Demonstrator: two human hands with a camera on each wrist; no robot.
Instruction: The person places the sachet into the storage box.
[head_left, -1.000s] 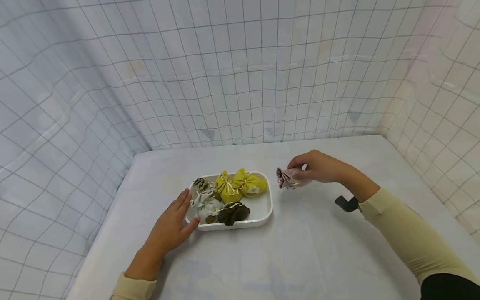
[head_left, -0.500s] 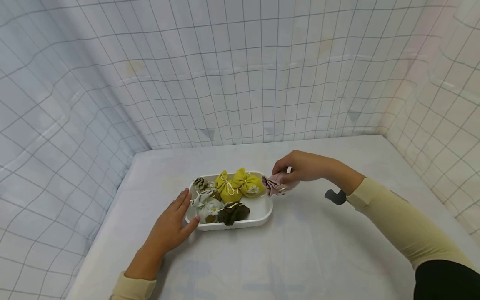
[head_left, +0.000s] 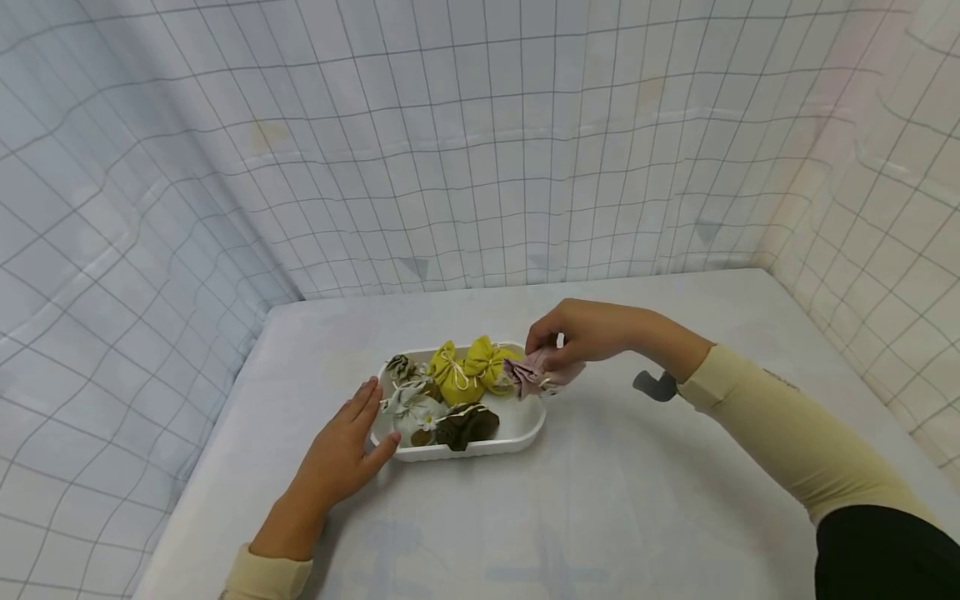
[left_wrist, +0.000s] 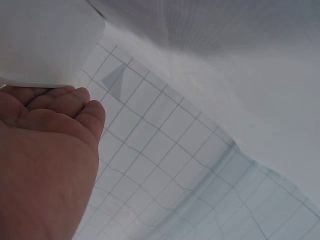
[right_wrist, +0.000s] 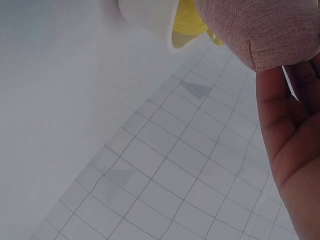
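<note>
A pink drawstring pouch (head_left: 536, 374) hangs from my right hand (head_left: 592, 329), pinched between thumb and fingers over the right end of a white tray (head_left: 534, 429). Its woven pink body (right_wrist: 267, 32) fills the top of the right wrist view. My left hand (head_left: 341, 450) rests with extended fingers against the tray's left end; the left wrist view shows those fingers (left_wrist: 65, 102) at the tray wall. Inside the tray lie two yellow pouches (head_left: 456, 379), a pale grey-green pouch (head_left: 411, 412) with a white flower, a dark brown pouch (head_left: 468, 425) and an olive one (head_left: 402, 367).
The tray stands on a table covered in white cloth (head_left: 600, 500). White curtains with a dark grid pattern (head_left: 480, 167) rise behind and on both sides. A dark strap piece (head_left: 654, 386) sticks out at my right wrist.
My right hand has carried the pink pouch leftward, from beside the tray to over its right end, where it now overlaps a yellow pouch. My left hand has stayed put.
</note>
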